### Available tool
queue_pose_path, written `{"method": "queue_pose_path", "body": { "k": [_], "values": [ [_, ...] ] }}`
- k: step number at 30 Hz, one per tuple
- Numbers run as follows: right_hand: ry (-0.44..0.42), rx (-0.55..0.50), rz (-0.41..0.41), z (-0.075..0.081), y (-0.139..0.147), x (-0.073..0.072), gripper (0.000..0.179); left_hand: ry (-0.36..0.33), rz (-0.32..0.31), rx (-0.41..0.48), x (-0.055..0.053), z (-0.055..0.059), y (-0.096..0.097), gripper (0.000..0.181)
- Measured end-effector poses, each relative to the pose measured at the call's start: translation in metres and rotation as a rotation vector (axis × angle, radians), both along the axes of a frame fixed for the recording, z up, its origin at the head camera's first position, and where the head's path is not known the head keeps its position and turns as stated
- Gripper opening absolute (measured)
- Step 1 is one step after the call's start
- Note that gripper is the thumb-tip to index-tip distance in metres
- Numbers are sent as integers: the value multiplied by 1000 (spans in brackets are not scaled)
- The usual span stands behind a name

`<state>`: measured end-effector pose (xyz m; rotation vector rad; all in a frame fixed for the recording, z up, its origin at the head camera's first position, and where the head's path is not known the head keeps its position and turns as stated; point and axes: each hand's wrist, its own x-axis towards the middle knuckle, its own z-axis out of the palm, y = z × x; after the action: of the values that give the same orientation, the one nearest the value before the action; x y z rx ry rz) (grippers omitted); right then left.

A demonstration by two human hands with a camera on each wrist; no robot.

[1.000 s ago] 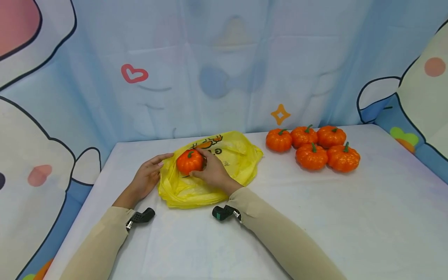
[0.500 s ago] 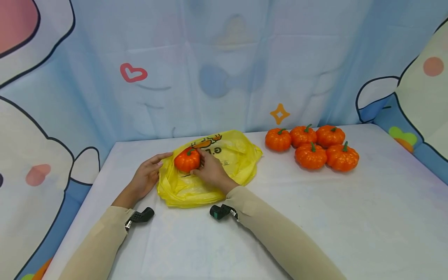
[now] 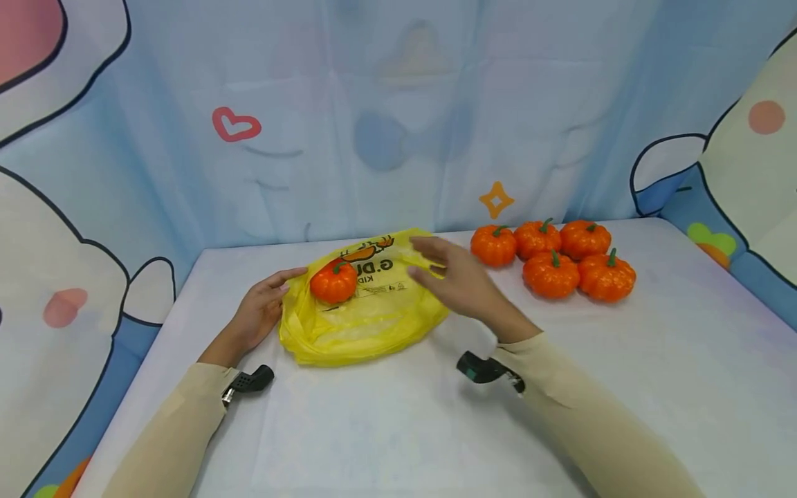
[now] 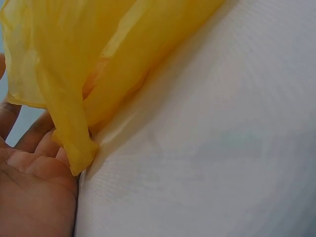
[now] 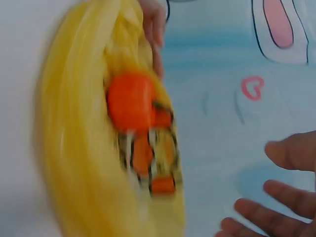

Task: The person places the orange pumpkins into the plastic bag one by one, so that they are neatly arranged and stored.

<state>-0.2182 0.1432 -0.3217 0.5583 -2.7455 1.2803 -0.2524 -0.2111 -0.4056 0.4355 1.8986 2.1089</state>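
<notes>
Hovering apart from the bag (image 3: 373, 332), over its right side in the head view, the right hand (image 3: 457, 277) was empty, fingers spread, while the left hand (image 3: 258, 315) touched the bag's left side with loosely extended fingers. One pumpkin (image 3: 333, 282) sat at the bag's left end, near the surface's (image 3: 373, 429) far left corner; five others (image 3: 551, 275) clustered toward the far right corner.

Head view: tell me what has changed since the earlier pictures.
The right hand let go of the near pumpkin and moved right; it is now open by the right end of the yellow bag. The near pumpkin stayed about where it was, as did the left hand at the bag's left edge and the five other pumpkins.
</notes>
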Motion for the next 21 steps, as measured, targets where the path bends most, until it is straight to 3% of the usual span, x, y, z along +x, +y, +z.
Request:
{"method": "queue_pose_path", "body": {
  "k": [4, 11, 15, 18, 21],
  "values": [
    [161, 86, -180, 7, 65, 7, 47, -3, -2, -2, -1, 0, 0, 44],
    [152, 329, -419, 6, 157, 3, 61, 5, -9, -25, -2, -1, -2, 45],
    [118, 471, -451, -5, 184, -8, 75, 17, -13, -35, -1, -1, -5, 44],
    [67, 579, -429, -15, 197, -12, 87, 15, -19, -33, -1, -1, -5, 44],
    [8, 609, -408, -24, 202, -12, 101, 13, -21, -32, -2, -2, -4, 45]
  ]
}}
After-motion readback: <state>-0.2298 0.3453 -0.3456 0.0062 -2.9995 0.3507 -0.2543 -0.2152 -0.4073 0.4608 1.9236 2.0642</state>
